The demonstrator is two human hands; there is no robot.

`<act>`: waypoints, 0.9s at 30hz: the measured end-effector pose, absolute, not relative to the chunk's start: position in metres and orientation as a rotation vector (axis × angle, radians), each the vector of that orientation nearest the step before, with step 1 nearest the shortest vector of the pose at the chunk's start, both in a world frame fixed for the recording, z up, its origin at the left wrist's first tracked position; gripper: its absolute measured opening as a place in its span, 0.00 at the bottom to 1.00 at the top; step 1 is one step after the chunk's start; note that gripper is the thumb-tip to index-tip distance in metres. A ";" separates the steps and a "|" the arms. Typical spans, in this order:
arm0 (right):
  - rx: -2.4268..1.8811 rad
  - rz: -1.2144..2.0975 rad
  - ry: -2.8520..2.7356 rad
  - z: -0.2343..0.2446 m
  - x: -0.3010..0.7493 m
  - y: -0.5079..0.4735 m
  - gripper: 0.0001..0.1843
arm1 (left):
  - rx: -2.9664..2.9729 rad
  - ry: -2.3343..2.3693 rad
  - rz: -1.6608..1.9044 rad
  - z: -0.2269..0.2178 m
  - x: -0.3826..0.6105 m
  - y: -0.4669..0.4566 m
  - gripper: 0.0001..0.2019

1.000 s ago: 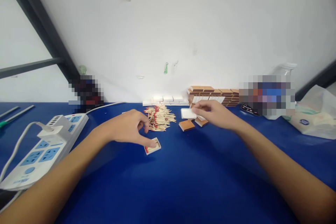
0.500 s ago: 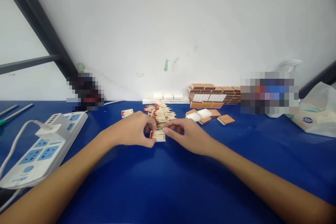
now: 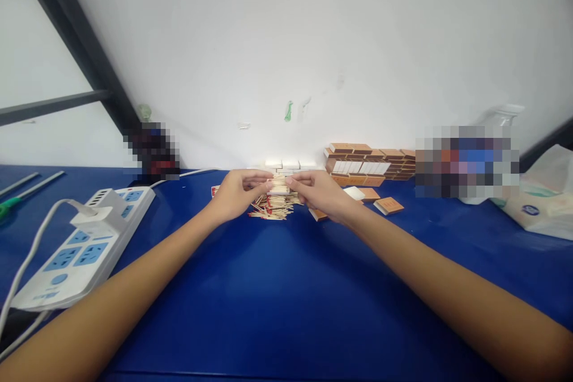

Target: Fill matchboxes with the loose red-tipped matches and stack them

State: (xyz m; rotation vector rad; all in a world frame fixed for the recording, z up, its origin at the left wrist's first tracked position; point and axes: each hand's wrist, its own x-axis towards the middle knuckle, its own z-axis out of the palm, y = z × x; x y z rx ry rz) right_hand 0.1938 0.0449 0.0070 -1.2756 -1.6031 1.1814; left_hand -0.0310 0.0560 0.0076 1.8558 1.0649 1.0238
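— Set the scene, biggest first.

— Blue table [image 3: 286, 298] under everything, spreading out below my grip on all sides. Off to the left of the grip, well apart from it, lies a white power strip [image 3: 80, 248] with a plug in it. Far out to the right sits a clear plastic bag [image 3: 544, 191].

— And closer in?

— Beyond the grip and to its right, a stack of brown matchboxes [image 3: 358, 164] stands against the wall. Directly beyond the grip, a low row of white trays [image 3: 289, 164]. Right of my right hand, one loose brown sleeve [image 3: 388, 206] lies flat on the cloth.

— What's underneath?

— A pile of loose matches [image 3: 271, 209], red heads and pale sticks, just below and slightly nearer than the grip.

— And the hands?

— Left hand [image 3: 235, 194] and right hand [image 3: 320, 194] meet in the middle, fingertips pinched onto the two ends of one small matchbox tray [image 3: 278, 187]. It's held level above the pile, between my thumbs and forefingers. Too small to tell how full it is.
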 end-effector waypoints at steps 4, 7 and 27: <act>-1.260 1.102 -1.587 0.004 0.190 0.064 0.24 | 1.680 1.123 1.153 0.001 -0.031 0.073 0.20; -1.258 1.057 -1.587 0.002 0.191 0.070 0.21 | 1.655 1.144 1.177 -0.002 -0.031 0.082 0.19; -1.122 0.546 -1.837 -0.015 0.200 0.062 0.19 | 2.073 1.221 1.200 -0.007 -0.033 0.078 0.10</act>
